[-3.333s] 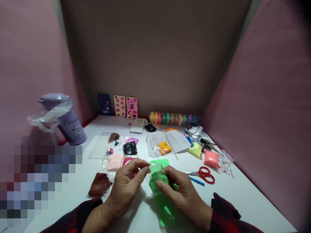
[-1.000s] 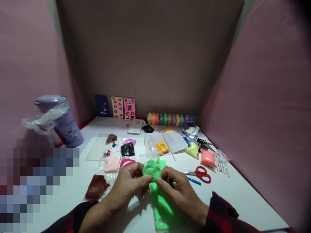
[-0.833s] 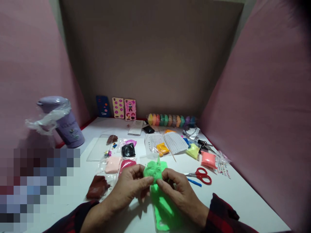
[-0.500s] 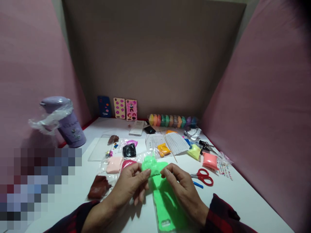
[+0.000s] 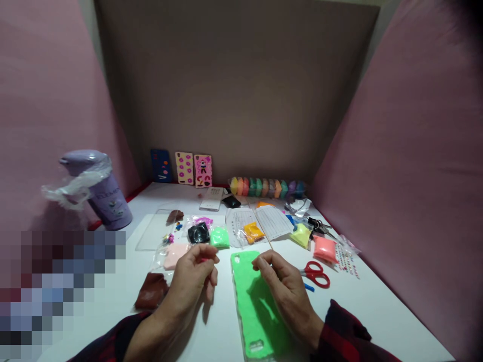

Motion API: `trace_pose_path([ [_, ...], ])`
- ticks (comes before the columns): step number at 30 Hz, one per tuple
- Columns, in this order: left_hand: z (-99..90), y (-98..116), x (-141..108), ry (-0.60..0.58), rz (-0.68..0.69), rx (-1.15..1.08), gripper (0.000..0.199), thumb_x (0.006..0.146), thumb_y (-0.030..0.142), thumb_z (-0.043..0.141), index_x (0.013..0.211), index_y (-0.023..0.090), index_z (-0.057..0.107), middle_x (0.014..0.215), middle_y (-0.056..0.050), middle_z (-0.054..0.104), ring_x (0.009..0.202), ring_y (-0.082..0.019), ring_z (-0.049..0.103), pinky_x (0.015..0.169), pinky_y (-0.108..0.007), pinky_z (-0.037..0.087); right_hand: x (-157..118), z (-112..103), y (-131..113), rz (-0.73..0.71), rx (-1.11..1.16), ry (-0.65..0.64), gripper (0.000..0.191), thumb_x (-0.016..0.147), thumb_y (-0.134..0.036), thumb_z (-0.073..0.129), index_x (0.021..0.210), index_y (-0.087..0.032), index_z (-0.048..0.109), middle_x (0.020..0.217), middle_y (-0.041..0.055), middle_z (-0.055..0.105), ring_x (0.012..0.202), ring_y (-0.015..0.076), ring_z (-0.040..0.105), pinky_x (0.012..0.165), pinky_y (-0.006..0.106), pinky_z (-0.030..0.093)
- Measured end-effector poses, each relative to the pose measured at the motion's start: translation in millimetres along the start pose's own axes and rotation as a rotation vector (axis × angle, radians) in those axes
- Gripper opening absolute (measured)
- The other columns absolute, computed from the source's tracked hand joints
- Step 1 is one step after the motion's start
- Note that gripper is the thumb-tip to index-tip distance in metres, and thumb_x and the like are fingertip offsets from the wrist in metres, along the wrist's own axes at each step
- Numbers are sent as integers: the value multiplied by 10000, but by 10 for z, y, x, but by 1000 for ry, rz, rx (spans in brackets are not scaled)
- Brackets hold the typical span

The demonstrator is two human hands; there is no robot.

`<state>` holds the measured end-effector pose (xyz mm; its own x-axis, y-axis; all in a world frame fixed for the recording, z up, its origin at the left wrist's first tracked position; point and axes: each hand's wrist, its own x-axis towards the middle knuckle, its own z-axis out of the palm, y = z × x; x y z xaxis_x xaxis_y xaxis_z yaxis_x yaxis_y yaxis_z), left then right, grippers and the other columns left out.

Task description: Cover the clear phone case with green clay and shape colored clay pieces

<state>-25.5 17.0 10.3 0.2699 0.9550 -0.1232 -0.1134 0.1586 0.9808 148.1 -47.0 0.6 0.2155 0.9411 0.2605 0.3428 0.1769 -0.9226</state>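
Observation:
A phone case covered in bright green clay lies flat in front of me, partly under my right hand. My right hand hovers over its upper right part, thumb and fingertips pinched together; whatever may be between them is too small to make out. To the left of the case, my left hand is loosely curled with thumb and fingers apart, holding nothing that I can see. A packet of green clay rests on the table beyond it, beside a black clay packet. A pink clay packet is partly hidden behind the left hand.
Brown clay lies at the left. Red-handled scissors, a blue tool and a coral packet are on the right. Papers carry an orange packet. A purple tumbler stands left; decorated cases lean at the back.
The packet of green clay has left my left hand and now lies on the table beside the black packet. My left hand has drawn back left; the right hand has barely moved.

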Motion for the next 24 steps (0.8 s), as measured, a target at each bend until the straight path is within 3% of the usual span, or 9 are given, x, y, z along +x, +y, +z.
trace_pose_path([
  [2,-7,-11,-7,-54,-26,-16,28,744,148,508,766,149,525,437,50,548,275,-47,430,303,-129,296,16,-15,12,-2,-7,17,302,907,-423,459,750,-178,541,711,-5,514,640,132,443,583,251,339],
  [4,-9,-19,-14,-98,-42,-51,80,753,151,475,711,145,543,414,35,541,278,-58,437,301,-137,312,54,-41,25,-6,-15,36,298,903,-422,464,750,-179,543,712,-3,520,645,135,456,582,250,346],
  [11,4,-33,-3,-157,-62,-162,103,776,212,524,752,133,585,615,1,606,361,-72,491,272,-152,376,310,-190,57,-72,-142,129,299,899,-404,466,742,-172,571,706,0,556,649,137,504,580,243,378],
  [19,8,-63,-7,-207,-62,-147,181,836,300,550,789,128,578,628,5,596,367,-57,501,279,-132,399,565,-286,197,-162,-480,71,231,874,-266,488,709,-167,617,679,12,614,643,150,555,587,255,383],
  [24,15,-84,3,-236,-45,-127,217,839,345,560,797,132,576,626,8,596,359,-55,502,276,-135,403,631,-257,237,-251,-621,-8,129,799,-137,538,726,-179,635,766,36,644,762,189,566,696,291,406],
])
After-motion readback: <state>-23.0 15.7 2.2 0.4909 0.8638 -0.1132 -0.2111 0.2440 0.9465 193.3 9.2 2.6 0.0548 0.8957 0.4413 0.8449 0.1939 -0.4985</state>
